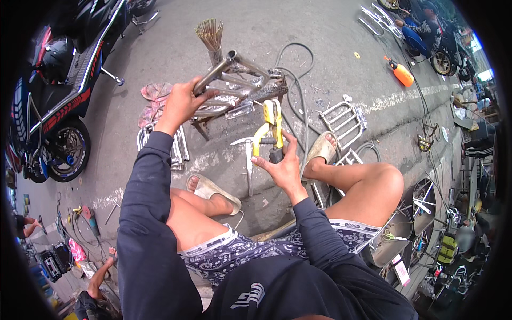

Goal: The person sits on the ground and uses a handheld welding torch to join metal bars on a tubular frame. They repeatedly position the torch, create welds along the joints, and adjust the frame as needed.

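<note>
My left hand (184, 104) is wrapped round one end of a bent metal tube frame (226, 66), which is tilted over a low, rough metal work stand (274, 90). In my right hand (282, 168) is a yellow welding electrode holder (275, 120), its jaws pointing up beside the stand; I cannot make out whether a rod sits in it. Just left of the holder shows a T-shaped chipping hammer (249, 165). A bundle of thin rods (209, 34) stands in a container behind the frame.
A dark cable (300, 80) loops right of the stand. Bent tube racks (344, 125) lie near my right foot. An orange spray bottle (400, 73) lies farther right. A motorcycle (64, 106) stands at left. Other people (421, 32) sit at far right and lower left.
</note>
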Motion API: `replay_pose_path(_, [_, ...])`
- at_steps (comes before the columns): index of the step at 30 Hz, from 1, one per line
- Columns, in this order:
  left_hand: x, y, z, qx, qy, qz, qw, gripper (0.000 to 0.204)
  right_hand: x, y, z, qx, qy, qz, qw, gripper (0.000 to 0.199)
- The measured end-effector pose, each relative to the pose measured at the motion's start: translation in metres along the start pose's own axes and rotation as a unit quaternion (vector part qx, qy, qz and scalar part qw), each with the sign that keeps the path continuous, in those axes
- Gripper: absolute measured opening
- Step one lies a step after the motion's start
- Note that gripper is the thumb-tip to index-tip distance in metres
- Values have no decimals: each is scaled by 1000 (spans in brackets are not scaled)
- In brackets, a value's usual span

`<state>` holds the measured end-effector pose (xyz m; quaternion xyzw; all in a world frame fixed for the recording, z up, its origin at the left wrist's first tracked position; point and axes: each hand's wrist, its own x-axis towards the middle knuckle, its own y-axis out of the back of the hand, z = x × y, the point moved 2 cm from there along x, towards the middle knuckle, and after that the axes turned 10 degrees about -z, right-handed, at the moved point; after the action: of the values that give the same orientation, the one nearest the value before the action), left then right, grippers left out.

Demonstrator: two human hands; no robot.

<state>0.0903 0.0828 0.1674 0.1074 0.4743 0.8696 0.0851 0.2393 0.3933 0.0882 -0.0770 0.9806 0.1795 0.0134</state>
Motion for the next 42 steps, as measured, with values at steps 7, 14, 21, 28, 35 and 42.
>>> replay_pose_path(7, [-15, -7, 39, 23, -17, -7, 1000, 40, 13, 4, -9, 48, 30, -67, 996, 125])
replay_pose_path(14, [2, -4, 15, -16, -23, -4, 1000, 37, -3, 3, 15, -25, 25, -39, 999, 125])
replay_pose_path(21, [16, 4, 17, 14, -42, 2, 999, 41, 15, -13, 4, -12, 1, -27, 1000, 116])
replay_pose_path(28, [6, -2, 1, 2, -2, -9, 1000, 46, 18, -34, 24, -31, 62, 52, 996, 112])
replay_pose_path(35, [1, -4, 3, 33, -28, 6, 999, 52, 28, -44, 32, 1, 29, 48, 998, 110])
replay_pose_path(42, [-11, -8, 29, 17, -16, 6, 1000, 43, 38, -42, 33, -13, 28, 54, 998, 110])
